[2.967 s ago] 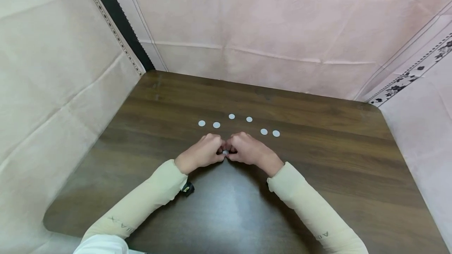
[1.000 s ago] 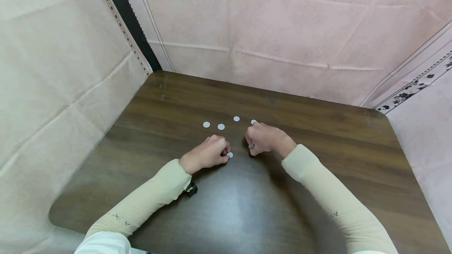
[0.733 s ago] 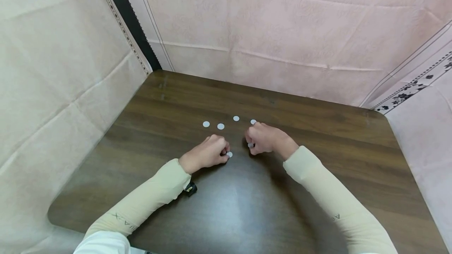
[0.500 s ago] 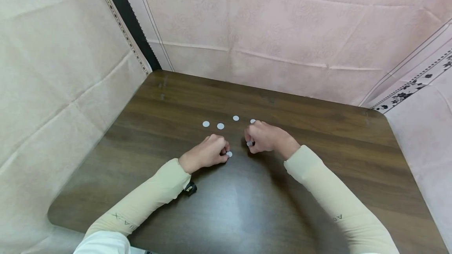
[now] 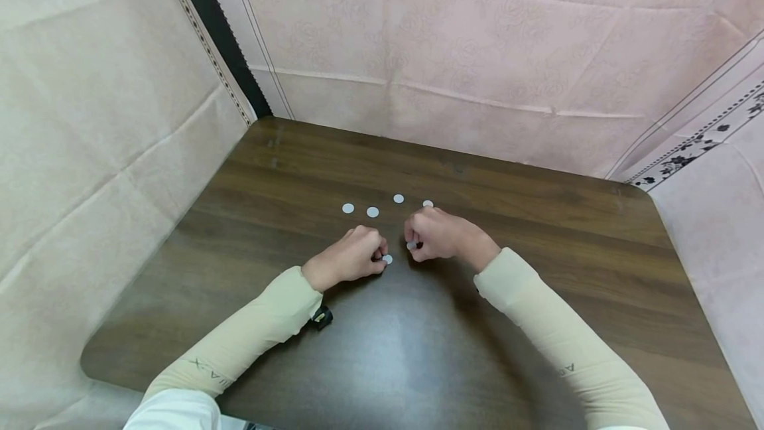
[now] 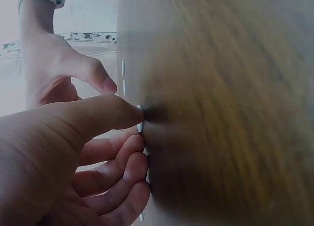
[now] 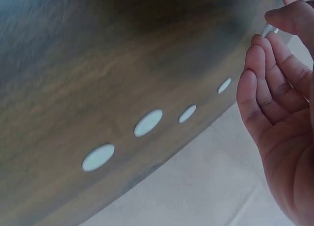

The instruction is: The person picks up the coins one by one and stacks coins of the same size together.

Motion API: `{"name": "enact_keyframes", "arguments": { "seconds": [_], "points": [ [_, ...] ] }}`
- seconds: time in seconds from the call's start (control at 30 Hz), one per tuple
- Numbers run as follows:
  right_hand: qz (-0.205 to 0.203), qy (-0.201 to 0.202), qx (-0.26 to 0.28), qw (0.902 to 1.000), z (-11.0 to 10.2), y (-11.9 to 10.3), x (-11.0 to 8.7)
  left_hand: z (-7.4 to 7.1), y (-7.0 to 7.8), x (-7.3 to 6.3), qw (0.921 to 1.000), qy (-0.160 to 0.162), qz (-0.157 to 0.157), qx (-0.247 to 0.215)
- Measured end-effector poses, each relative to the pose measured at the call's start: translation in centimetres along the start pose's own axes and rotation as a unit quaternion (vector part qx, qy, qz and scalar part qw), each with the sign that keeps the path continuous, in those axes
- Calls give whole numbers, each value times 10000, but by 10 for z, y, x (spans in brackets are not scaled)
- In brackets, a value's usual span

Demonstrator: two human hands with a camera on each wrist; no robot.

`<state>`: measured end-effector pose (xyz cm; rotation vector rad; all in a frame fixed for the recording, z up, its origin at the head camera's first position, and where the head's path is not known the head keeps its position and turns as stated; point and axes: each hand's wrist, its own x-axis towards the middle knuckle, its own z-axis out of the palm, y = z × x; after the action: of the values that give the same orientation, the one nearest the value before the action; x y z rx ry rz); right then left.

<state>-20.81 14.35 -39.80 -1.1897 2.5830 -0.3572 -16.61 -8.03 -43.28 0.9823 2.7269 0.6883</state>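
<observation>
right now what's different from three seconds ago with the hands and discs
The right hand has drawn away rightward from the left hand, pinching a white disc, then edged back; in the head view it now covers where two others lay. The left hand, its own disc and the four far discs stayed put.

The head view shows six white discs, two hands, one table.

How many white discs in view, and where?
6 visible: four discs in a loose row on the table, one disc pinched by the left hand, another disc by the right hand. The hands may hide more.
</observation>
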Motion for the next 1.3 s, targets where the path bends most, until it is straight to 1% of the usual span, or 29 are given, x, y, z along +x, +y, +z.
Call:
{"name": "enact_keyframes", "arguments": {
  "seconds": [0.1,0.3,0.47,0.6,0.7,0.8,0.9,1.3],
  "points": [
    [-53,57,-6,10000,5,-3,2,0,-1,0,9999,43,31,86],
    [-113,84,63,9999,7,-11,8,0,-1,0,10000,39,25,51],
    [-217,128,141,9996,10,-15,12,1,-2,0,10000,-3,-39,28],
    [-276,185,102,9994,15,-16,15,1,-1,0,9999,-17,-94,-50],
    [-147,194,187,9995,18,-17,17,2,-1,0,9999,19,-76,-90],
    [61,176,389,9991,21,-19,17,3,-1,-1,9999,63,-47,-89],
    [182,198,546,9981,24,-20,18,3,-1,-1,9999,97,-51,-64],
    [341,367,866,9950,29,-24,16,3,-1,-3,9998,183,-26,-44]
  ]
}}
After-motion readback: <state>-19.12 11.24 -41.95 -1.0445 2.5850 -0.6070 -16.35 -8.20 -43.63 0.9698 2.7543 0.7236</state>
